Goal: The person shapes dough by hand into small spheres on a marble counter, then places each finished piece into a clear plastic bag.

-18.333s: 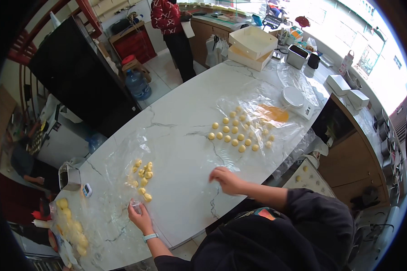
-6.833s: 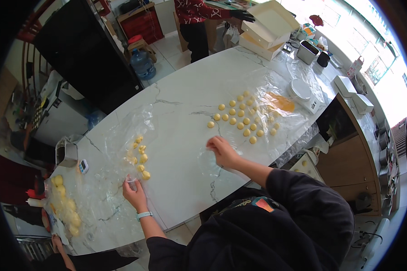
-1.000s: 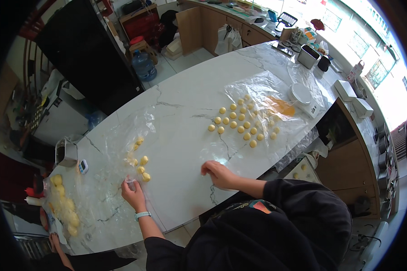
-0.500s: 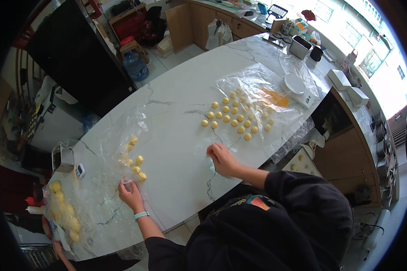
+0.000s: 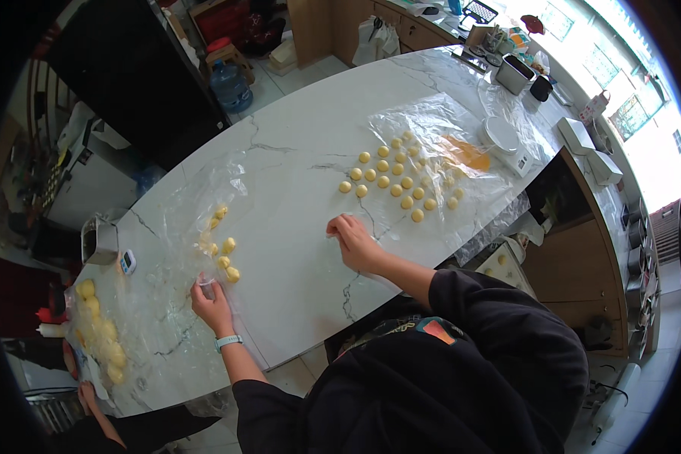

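Note:
At the left, my left hand (image 5: 213, 306) pinches the near edge of a clear plastic sheet (image 5: 193, 195). Right beside it, several yellow dough pieces (image 5: 228, 245) lie by the sheet, some under it. My right hand (image 5: 357, 246) hangs low over the middle of the marble counter (image 5: 295, 227), its fingers drawn together; what is in them, if anything, is hidden. Beyond that hand, small round dough balls (image 5: 384, 181) sit in loose rows. The far right ones lie beneath another clear plastic sheet (image 5: 424, 121).
A white kitchen scale (image 5: 501, 136) stands behind the dough balls. On the left are a timer (image 5: 129, 262), a metal tin (image 5: 100, 240) and larger dough lumps (image 5: 102, 333) under plastic. Another person's hand (image 5: 88, 395) rests near the lower left counter edge.
My right hand has moved left, away from the dough balls. My left hand keeps its place at the plastic edge. The whole view has shifted slightly.

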A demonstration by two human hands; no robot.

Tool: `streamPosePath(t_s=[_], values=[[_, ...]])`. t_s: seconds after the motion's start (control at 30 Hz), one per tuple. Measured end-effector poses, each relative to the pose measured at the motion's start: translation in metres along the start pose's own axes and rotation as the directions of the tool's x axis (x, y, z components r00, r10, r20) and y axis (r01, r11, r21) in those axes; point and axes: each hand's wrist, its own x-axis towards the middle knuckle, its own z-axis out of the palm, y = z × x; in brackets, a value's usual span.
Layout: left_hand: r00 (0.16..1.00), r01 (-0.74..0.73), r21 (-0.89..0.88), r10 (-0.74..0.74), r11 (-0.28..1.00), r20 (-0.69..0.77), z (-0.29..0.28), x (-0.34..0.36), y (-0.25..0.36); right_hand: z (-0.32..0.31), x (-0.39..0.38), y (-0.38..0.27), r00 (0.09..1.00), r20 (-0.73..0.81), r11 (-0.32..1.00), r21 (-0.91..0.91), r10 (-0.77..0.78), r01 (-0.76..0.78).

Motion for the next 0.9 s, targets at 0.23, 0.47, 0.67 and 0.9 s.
streamPosePath(t_s=[0.23,0.47,0.67,0.9], values=[[0.999,0.026,-0.017,-0.026,1.000,0.028,-0.001,0.003,0.011,-0.019,-0.039,-0.005,0.986,0.164,0.996,0.070,0.040,-0.053],[1.000,0.024,-0.001,-0.024,1.000,0.018,-0.005,-0.002,0.006,0.001,-0.009,-0.002,0.996,0.089,0.997,0.077,0.025,-0.032],[1.000,0.019,-0.027,-0.019,0.999,0.021,-0.005,0.000,0.014,-0.030,-0.036,0.010,0.991,0.010,0.975,0.176,0.136,-0.135],[1.000,-0.015,-0.001,0.015,1.000,0.014,-0.006,0.000,0.006,-0.059,-0.009,0.011,0.963,0.116,0.957,0.133,0.242,-0.257]])
